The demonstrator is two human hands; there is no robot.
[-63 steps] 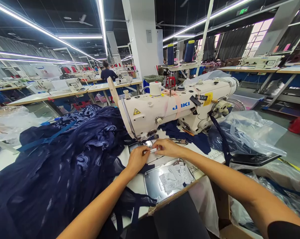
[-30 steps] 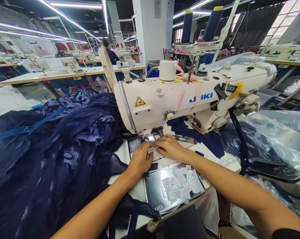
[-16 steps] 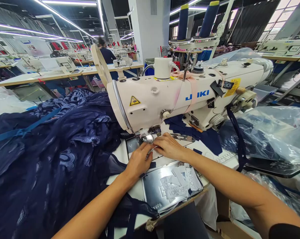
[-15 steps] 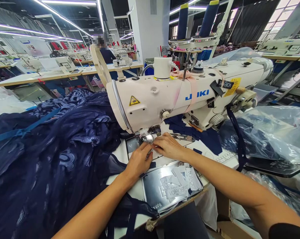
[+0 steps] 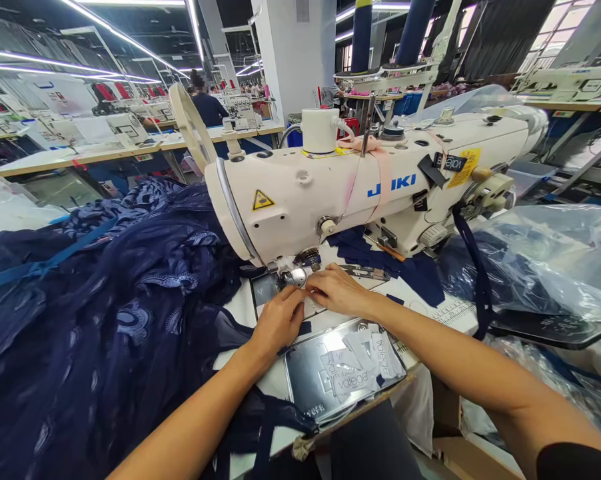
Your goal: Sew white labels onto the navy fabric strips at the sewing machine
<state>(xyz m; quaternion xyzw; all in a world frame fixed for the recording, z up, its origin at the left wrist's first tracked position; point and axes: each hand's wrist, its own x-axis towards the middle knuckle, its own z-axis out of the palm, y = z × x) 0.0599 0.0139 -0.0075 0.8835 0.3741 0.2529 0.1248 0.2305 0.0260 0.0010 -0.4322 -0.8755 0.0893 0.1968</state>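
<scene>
A white JUKI sewing machine (image 5: 360, 193) stands in front of me. My left hand (image 5: 276, 321) and my right hand (image 5: 336, 291) meet at its presser foot (image 5: 294, 275), fingertips pinched together on a small white label that is almost hidden between them. A dark navy strip lies under my left hand. Just below my hands sits a metal tray (image 5: 305, 373) holding several white woven labels (image 5: 356, 363).
A large heap of navy patterned fabric (image 5: 105, 293) covers the table on my left. Clear plastic bags (image 5: 540, 260) of navy pieces lie on the right. Two thread cones (image 5: 363, 33) stand behind the machine. A person stands far back among other sewing stations.
My view has moved closer to the machine. Both hands have slid the small label forward, up to the presser foot, and stay pinched there.
</scene>
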